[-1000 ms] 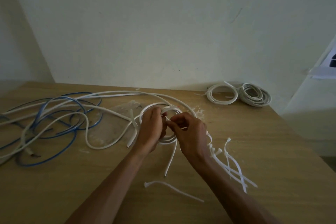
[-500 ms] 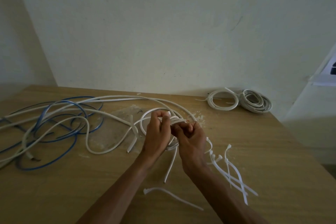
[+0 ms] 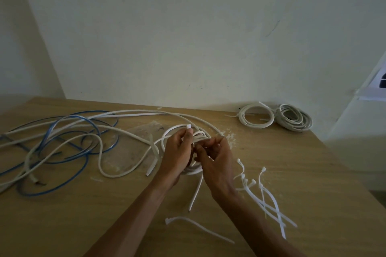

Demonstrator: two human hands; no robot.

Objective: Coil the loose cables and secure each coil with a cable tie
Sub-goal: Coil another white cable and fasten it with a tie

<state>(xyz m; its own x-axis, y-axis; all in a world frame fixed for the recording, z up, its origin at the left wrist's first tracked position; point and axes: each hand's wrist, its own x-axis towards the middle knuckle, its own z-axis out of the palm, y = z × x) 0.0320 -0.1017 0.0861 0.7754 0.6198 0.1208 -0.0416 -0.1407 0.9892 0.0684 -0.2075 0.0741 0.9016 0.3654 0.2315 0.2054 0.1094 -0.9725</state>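
Note:
A small coil of white cable (image 3: 167, 134) lies at the middle of the wooden table (image 3: 83, 215). My left hand (image 3: 177, 152) pinches the head end of a white cable tie (image 3: 188, 126) above the coil. My right hand (image 3: 217, 158) pinches the tie's other end next to the coil's far side. A loose end of the cable (image 3: 195, 194) trails toward me between my wrists. Part of the coil is hidden under my hands.
Loose white and blue cables (image 3: 62, 142) sprawl over the table's left half. Two tied coils (image 3: 257, 118) (image 3: 294, 117) sit at the back right by the wall. Several spare ties (image 3: 263, 200) lie right of my hands, one tie (image 3: 198, 228) nearer me.
Both hands have lifted slightly over the coil. The tie's head now shows above my left fingers, and my right hand has shifted a little to the right.

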